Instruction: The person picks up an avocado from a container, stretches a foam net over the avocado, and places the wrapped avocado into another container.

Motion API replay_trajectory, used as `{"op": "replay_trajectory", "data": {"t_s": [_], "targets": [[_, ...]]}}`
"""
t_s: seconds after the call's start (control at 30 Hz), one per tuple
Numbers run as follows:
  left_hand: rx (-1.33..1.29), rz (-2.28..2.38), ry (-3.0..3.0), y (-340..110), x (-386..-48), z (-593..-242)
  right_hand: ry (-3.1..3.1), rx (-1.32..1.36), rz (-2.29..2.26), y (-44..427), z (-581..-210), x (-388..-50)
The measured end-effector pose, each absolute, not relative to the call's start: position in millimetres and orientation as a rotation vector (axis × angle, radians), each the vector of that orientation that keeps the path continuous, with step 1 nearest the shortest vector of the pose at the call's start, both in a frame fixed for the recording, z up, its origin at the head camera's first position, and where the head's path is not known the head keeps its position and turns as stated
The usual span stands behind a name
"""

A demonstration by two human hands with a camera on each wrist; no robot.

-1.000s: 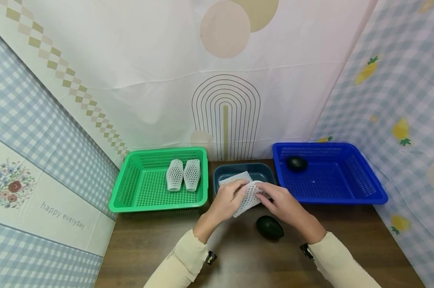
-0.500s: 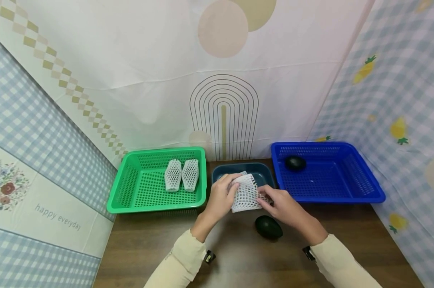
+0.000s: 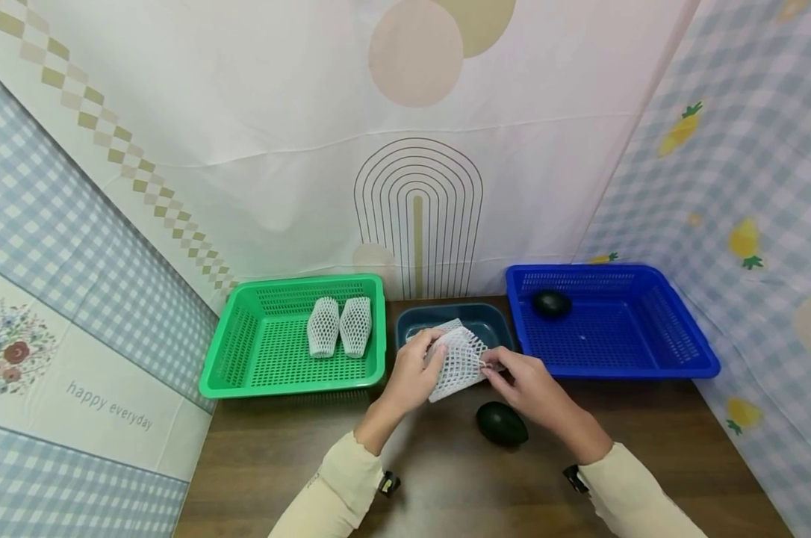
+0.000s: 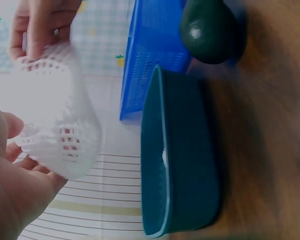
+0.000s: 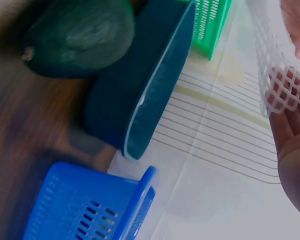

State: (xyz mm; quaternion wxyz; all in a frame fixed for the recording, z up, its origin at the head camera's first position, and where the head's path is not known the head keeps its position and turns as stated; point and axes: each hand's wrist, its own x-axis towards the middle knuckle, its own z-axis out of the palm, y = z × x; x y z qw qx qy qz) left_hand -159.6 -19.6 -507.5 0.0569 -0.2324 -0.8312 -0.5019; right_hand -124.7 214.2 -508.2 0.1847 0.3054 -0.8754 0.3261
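Observation:
A white foam fruit net (image 3: pixel 459 360) is held up between both hands, just in front of the dark teal tray. My left hand (image 3: pixel 411 373) grips its left side, thumb on the near face and fingers behind. With thumb and fingertips my right hand (image 3: pixel 525 379) pinches the right edge of the net. In the right wrist view, fingers (image 5: pixel 286 120) show through the mesh of the net (image 5: pixel 277 75). Below the hands a dark green avocado (image 3: pixel 502 424) lies on the wooden table; it also shows as a large avocado (image 5: pixel 82 37) in the right wrist view.
At the left stands a green basket (image 3: pixel 291 386) with two net-wrapped pieces (image 3: pixel 340 327). A blue basket (image 3: pixel 620 371) at the right holds another avocado (image 3: pixel 552 304). Between them sits the teal tray (image 3: pixel 493 314), with white netting partly visible in it. Patterned cloth hangs behind.
The net has turned and spread flatter between the hands, its broad face now showing. The right hand has shifted from the top of the net to its right edge. The avocados have stayed put.

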Motion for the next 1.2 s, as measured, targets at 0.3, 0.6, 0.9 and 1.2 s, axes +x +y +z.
{"op": "replay_trajectory", "data": {"t_s": [0.3, 0.6, 0.9, 1.2], "targets": [[-0.675, -1.800, -2.656, -17, -149, -516, -2.380, 0.822, 0.843, 204, -499, -125], [-0.672, -1.692, -2.740, -16, -145, -527, -2.402, 0.820, 0.878, 205, -505, -119], [-0.609, -1.542, -2.710, -23, -146, -533, -2.475, 0.712, 0.962, 220, -542, -101], [-0.645, -1.462, -2.672, -32, -146, -536, -2.675, 0.586, 0.902, 235, -592, -82]]}}
